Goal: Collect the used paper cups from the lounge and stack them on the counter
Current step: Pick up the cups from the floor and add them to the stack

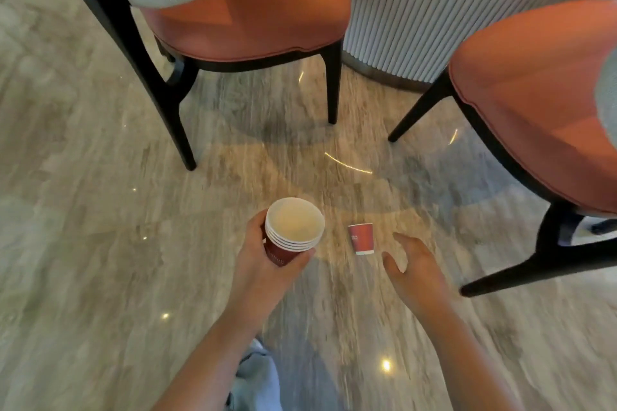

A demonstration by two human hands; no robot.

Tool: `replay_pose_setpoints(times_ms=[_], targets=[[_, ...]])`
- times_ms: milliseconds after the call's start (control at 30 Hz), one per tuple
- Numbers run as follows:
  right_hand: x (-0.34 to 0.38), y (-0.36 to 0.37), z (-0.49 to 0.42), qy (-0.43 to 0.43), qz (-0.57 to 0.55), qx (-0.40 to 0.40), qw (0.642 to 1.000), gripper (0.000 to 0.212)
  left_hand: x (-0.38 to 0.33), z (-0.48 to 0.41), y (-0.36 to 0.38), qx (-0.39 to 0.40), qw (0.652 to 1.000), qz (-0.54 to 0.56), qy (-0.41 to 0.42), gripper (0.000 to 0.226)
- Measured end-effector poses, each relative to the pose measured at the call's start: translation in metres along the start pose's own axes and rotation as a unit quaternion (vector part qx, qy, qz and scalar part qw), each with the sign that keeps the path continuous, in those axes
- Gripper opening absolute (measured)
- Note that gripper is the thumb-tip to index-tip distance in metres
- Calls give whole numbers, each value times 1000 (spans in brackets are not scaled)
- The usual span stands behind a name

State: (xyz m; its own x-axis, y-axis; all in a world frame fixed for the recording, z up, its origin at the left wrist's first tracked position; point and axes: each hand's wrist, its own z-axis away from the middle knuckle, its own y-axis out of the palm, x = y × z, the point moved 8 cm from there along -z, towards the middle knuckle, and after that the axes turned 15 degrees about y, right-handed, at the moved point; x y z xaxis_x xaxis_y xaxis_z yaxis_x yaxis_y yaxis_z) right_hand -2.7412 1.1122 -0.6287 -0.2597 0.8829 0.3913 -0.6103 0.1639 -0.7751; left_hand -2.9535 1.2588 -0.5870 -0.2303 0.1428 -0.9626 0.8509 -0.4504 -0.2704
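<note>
My left hand grips a stack of several red paper cups with white rims, mouths facing up, held above the floor. A single red paper cup lies on its side on the grey marbled floor, just right of the stack. My right hand hovers to the right of that cup with fingers spread and nothing in it, a short gap away from the cup.
Two orange-seated chairs with black legs stand ahead, one at upper left and one at right. A ribbed pale table base rises between them. The glossy floor stretches left. A leg in light jeans shows below.
</note>
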Motion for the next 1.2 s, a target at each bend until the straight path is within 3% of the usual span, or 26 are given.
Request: replay_pose_setpoints(times_ms=[267,367,600,933,1200], targets=[[-51,105,-111,1,-16,-7,1000,41,118,-44,56,58,997,-2,45,70],[-59,131,-144,-45,-40,-39,997,20,155,-52,75,99,992,-37,71,68],[-101,194,-222,8,-14,-61,998,63,226,-58,88,107,989,-66,80,70],[-129,231,-254,79,-97,-34,992,81,270,-49,101,83,996,21,36,67],[-123,240,-253,64,-163,-25,984,81,282,-48,93,84,996,-15,15,76]])
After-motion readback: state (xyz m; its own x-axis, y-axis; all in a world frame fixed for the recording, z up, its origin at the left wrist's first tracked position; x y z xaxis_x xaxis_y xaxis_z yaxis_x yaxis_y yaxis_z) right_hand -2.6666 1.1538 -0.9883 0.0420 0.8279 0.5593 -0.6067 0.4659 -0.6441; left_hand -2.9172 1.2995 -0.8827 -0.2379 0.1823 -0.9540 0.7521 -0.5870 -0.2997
